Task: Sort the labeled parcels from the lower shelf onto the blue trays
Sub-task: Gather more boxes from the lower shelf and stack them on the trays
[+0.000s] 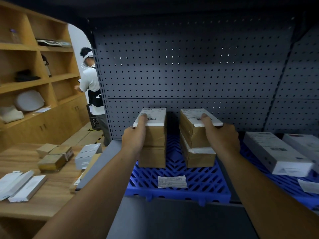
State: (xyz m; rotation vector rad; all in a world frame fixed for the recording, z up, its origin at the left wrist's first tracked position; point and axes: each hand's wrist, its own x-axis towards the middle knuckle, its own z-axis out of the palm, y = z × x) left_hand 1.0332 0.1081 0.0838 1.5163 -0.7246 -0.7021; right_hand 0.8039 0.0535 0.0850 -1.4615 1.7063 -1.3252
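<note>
Two stacks of brown labeled parcels stand side by side on a blue tray point(172, 192) on the grey shelf. My left hand point(133, 135) grips the top left parcel point(153, 125), thumb on its white label. My right hand point(221, 137) grips the top right parcel point(191, 125) the same way. Under each held parcel lies another brown parcel: the lower left one point(152, 157) and the lower right one point(200, 157). A paper label point(172, 181) is stuck on the tray's front.
A second blue tray point(284, 180) at right holds white boxes point(274, 152). A wooden table point(51, 192) at left carries small cartons and white boxes. A grey pegboard point(189, 66) backs the shelf. A person point(91, 83) stands by wooden shelving point(34, 66) at far left.
</note>
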